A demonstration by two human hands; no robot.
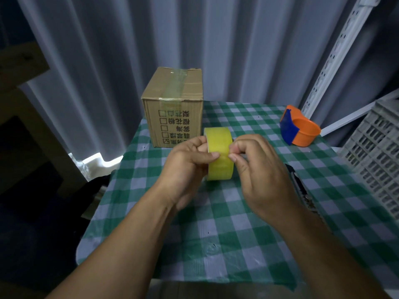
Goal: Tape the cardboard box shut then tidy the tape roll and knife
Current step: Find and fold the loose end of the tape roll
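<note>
A yellow tape roll [218, 145] is held upright above the middle of the checked table. My left hand [187, 167] grips its left side, thumb on the outer face. My right hand [257, 169] pinches at the tape's surface with thumb and fingertip. The brown cardboard box [174, 100] stands at the table's far left corner, flaps closed, with a clear tape strip running over its top and down the front. A dark knife [302, 188] lies on the cloth to the right, partly hidden behind my right hand.
An orange and blue tape dispenser [300, 129] rests at the far right of the green checked tablecloth [226, 244]. A grey slotted crate [375, 152] stands at the right edge. Curtains hang behind; a wooden frame is at the left.
</note>
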